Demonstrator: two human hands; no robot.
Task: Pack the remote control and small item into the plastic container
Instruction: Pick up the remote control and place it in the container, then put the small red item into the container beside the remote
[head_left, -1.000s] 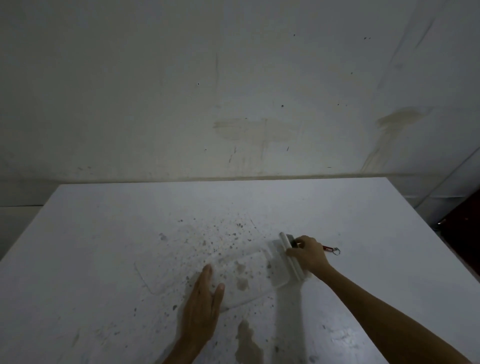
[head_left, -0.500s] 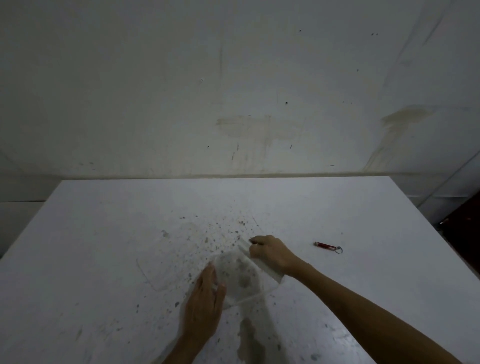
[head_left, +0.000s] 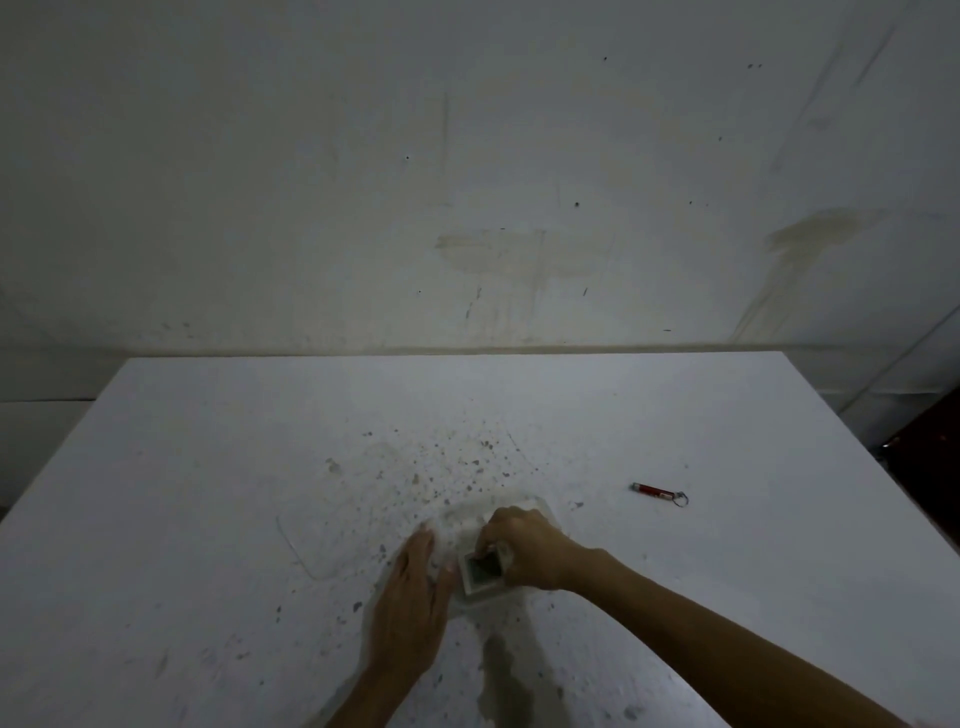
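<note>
The desk (head_left: 208, 467) is bare across its whole far half and down its left side, so a hand could pass freely there. The crowded spot is near the middle of the near edge: the clear plastic container (head_left: 524, 512) sits there, with the left hand (head_left: 413, 597) flat against its left side and the right hand (head_left: 524, 553) over it, closed around the remote control (head_left: 483, 571). The right forearm (head_left: 727, 639) bars the near right corner diagonally. To the right, well apart from the container, lies a small red keychain light (head_left: 657, 491); open surface surrounds it. A faint clear lid (head_left: 311, 545) lies flat left of the hands.
</note>
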